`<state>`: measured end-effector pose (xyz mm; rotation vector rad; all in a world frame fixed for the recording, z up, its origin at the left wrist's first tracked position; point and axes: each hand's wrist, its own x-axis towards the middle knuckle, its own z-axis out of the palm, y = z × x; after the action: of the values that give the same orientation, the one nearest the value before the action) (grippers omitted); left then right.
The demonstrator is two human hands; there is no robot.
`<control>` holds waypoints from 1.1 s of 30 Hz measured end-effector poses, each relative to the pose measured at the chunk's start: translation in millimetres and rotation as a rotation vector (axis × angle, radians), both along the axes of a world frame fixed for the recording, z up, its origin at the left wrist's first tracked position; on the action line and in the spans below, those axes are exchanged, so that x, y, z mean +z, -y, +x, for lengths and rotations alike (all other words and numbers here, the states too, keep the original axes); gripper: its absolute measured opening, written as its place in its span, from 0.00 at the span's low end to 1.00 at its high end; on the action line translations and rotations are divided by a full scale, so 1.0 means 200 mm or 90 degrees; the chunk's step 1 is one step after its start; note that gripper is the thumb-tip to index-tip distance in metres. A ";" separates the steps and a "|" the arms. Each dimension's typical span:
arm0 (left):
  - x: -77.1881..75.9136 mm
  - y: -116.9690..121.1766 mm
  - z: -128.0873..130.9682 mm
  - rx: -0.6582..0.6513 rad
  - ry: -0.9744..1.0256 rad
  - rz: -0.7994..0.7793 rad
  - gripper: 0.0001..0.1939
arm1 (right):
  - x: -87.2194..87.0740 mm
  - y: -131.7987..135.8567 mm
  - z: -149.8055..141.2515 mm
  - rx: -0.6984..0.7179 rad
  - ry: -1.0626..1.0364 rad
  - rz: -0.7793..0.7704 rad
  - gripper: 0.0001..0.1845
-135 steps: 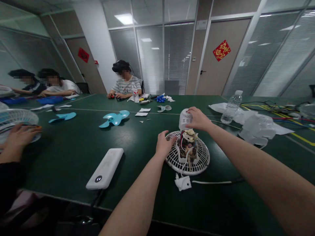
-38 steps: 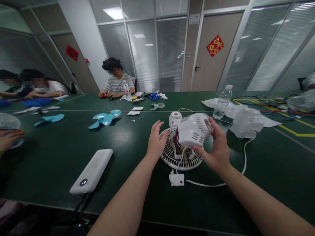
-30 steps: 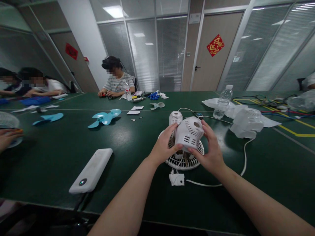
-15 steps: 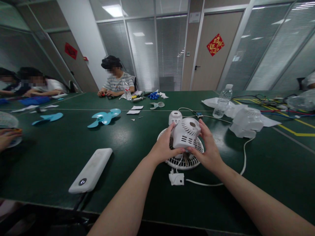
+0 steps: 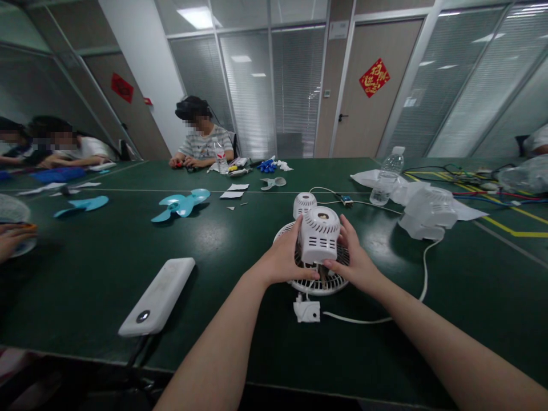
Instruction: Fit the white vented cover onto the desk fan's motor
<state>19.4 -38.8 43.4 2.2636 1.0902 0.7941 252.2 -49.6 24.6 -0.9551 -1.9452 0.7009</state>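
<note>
Holding a white slotted fan cover point(image 5: 319, 235) upright, left hand point(image 5: 284, 258) and right hand point(image 5: 353, 261) clamped on its sides, round white grille point(image 5: 314, 281) flat underneath on green worktop point(image 5: 107, 257).

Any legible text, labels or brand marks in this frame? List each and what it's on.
Nothing reads clearly.
Red diamond decoration on the door: gold characters, too blurred to read.
Red decoration on the left door: too blurred.
Water bottle label: none legible.
Power bank: a round mark only, no text.
White motor cover, held by both hands: no visible print.
</note>
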 end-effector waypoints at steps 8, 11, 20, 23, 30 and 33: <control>0.03 0.02 -0.01 0.017 0.000 -0.025 0.70 | 0.01 -0.04 0.05 0.069 0.004 -0.091 0.66; 0.02 0.02 -0.01 0.016 0.006 -0.021 0.70 | 0.02 -0.05 0.06 0.082 0.016 -0.084 0.66; 0.02 0.02 -0.01 0.016 0.030 -0.021 0.68 | 0.03 -0.05 0.07 0.069 0.067 -0.079 0.65; 0.03 0.03 0.00 0.006 0.037 -0.016 0.68 | 0.04 -0.04 0.07 0.080 0.065 -0.065 0.65; 0.04 0.04 0.00 0.010 0.021 -0.009 0.68 | 0.06 -0.04 0.08 0.077 0.096 -0.050 0.63; 0.03 0.03 0.00 0.013 0.014 -0.009 0.68 | 0.06 -0.03 0.08 0.077 0.101 -0.033 0.62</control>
<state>18.9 -44.9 49.3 2.2307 1.1079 0.8156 267.3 -42.8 36.5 -0.9548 -2.1468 0.7668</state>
